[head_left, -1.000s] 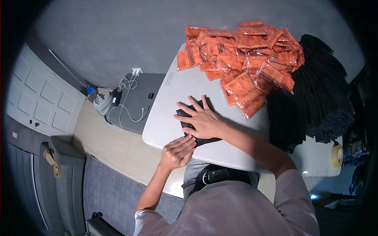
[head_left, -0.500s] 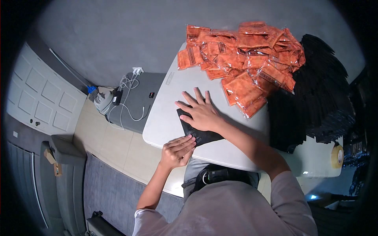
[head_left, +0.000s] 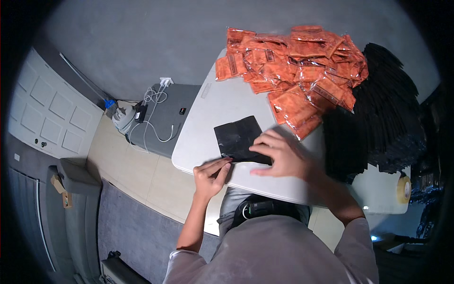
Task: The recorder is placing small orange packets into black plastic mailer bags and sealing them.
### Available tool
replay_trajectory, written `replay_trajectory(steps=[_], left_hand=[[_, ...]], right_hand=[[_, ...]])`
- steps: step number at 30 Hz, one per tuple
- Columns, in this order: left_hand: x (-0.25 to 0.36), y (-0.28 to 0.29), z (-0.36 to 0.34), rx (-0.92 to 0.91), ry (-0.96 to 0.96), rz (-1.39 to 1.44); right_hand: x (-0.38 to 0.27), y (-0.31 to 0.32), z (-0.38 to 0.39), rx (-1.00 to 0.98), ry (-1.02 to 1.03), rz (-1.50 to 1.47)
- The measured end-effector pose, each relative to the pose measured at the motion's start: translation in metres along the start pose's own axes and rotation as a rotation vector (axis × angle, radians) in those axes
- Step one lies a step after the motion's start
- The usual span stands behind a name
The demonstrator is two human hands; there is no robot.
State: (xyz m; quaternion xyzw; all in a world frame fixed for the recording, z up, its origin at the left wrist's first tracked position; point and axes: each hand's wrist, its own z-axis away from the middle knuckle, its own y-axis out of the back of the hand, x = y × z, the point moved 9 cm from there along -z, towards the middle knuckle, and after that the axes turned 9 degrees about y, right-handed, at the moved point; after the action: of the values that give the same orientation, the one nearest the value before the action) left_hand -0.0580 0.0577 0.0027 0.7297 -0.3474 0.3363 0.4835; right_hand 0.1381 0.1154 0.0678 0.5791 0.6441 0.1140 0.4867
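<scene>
A flat black plastic mailer bag [head_left: 238,137] lies on the white table [head_left: 194,137] in front of me. My left hand [head_left: 211,176] is closed in a pinch on its near left edge, thumb and fingers pressed together. My right hand [head_left: 283,156] hovers by the bag's right side, a little blurred, with thumb and fingers apart and nothing seen between them. Beyond it, at the back, is a pile of orange folded items in clear plastic packets [head_left: 293,71]. Black bags of the same look stand stacked [head_left: 388,109] on the right.
A roll of clear tape [head_left: 404,189] stands at the table's right end. To the left, a grey low bench [head_left: 161,128] carries white cables [head_left: 153,99] and a black power adapter [head_left: 141,113]. A grey sofa [head_left: 82,217] is at the far left, near a white door [head_left: 52,106].
My right hand has lifted off the bag and moved right toward its near right corner, uncovering the bag. My left hand stays at the near left edge, slightly lower.
</scene>
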Motion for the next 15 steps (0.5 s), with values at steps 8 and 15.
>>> replay_trajectory(steps=[8, 15], left_hand=[[0.010, 0.007, 0.005, -0.005, -0.270, 0.009], [0.011, 0.005, 0.021, -0.148, -0.329, -0.156]], right_hand=[[-0.001, -0.025, 0.041, 0.004, 0.077, 0.272], [0.001, -0.015, 0.045, 0.018, 0.017, 0.170]])
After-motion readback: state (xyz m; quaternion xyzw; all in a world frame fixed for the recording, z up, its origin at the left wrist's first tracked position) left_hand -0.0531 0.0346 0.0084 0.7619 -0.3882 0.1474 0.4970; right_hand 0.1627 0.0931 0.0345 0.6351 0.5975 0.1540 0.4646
